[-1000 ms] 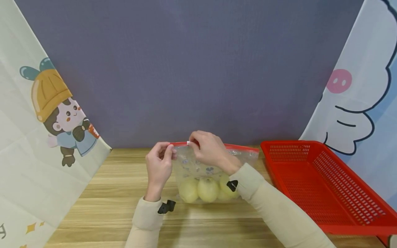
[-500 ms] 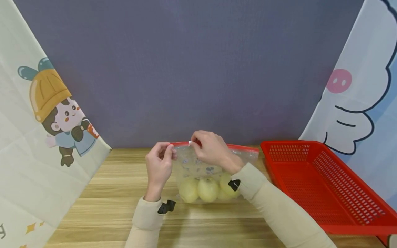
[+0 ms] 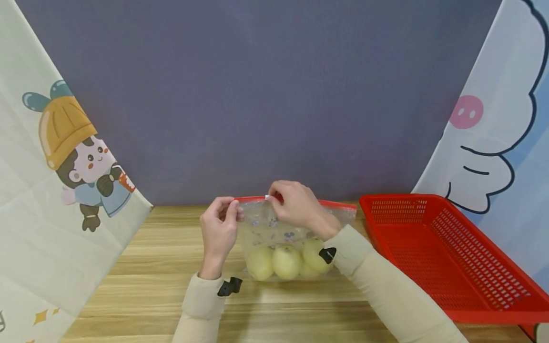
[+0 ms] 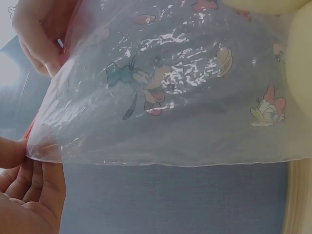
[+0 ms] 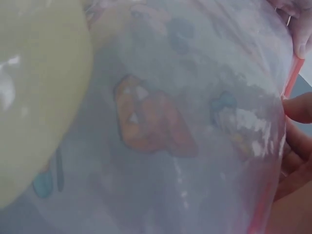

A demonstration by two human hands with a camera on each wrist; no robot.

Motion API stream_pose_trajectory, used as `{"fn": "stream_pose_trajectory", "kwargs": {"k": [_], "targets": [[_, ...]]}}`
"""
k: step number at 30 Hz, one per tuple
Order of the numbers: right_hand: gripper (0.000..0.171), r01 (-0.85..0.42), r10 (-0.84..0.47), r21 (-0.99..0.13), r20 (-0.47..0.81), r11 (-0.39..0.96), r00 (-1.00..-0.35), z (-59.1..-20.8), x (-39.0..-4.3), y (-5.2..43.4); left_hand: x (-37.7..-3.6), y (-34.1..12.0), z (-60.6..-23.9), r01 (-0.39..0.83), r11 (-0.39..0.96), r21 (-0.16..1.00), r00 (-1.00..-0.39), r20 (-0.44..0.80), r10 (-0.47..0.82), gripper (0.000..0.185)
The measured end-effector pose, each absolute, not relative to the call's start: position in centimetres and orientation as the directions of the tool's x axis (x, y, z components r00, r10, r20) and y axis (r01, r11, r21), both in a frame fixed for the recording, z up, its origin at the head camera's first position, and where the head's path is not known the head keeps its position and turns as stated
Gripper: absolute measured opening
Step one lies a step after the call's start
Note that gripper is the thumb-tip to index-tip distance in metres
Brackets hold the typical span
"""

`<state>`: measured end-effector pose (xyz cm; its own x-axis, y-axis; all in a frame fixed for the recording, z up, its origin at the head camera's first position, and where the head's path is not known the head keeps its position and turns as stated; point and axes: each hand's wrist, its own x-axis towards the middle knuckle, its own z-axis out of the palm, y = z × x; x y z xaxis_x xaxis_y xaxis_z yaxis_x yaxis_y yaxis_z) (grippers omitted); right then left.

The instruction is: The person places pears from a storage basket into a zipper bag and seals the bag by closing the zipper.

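Clear zip bag (image 3: 296, 228) printed with small cartoon figures, standing upright on a wooden table (image 3: 141, 286), near its far edge, in front of a grey-purple backdrop. Red seal strip (image 3: 339, 205) running along the bag's top. Several pale yellow-green round fruits (image 3: 286, 262) resting at the bottom of the bag. Left hand (image 3: 218, 233) at the bag's top left corner, thumb and fingers closed in a pinch on the end of the strip. Right hand (image 3: 300, 207) just right of it, at the top edge, fingers curled over and pinching the white slider (image 3: 267, 196) on the strip. Bag hanging between and below both hands, wrists in cream sleeves either side of the fruit. Red plastic basket (image 3: 446, 257) on the table to the right, close beside the bag.
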<state>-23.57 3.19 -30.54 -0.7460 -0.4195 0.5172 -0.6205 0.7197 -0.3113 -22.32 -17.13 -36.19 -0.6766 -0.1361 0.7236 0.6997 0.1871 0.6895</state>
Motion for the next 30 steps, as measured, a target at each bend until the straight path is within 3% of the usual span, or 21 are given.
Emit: {"fn": "stream_pose_trajectory", "kwargs": {"k": [22, 30], "targets": [[0.011, -0.643, -0.453, -0.300, 0.508, 0.704, -0.733, -30.43, -23.37, 2.34, -22.05, -16.94, -35.90, 0.705, 0.161, 0.691, -0.674, 0.723, -0.151, 0.014], [0.011, -0.634, -0.441, -0.317, 0.503, 0.706, -0.743, -30.31, -23.38, 2.50, -22.10, -17.09, -35.85, 0.699, 0.209, 0.684, -0.667, 0.729, -0.153, 0.011]]}}
